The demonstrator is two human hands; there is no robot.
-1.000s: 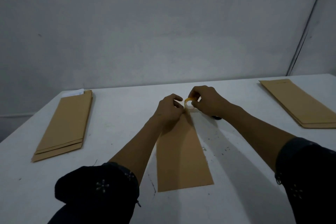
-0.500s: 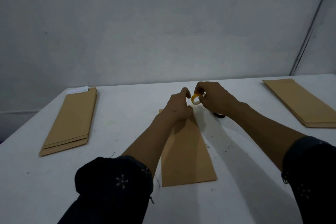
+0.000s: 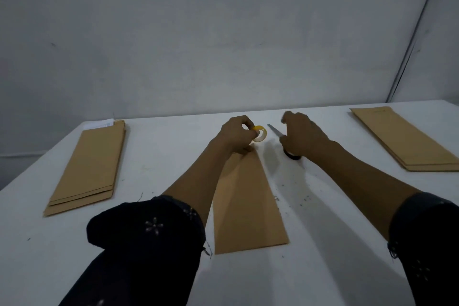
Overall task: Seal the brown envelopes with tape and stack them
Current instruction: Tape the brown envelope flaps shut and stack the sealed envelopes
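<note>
Head view: long brown envelope (image 3: 248,206) lies flat, creased, lengthwise on table (image 3: 161,156).

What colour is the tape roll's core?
Yellow; the tape roll, held in the left hand, shows only in the head view.

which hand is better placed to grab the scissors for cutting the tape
Right. The right hand is already over the scissors, beside the envelope, while the left hand holds the tape roll.
</note>
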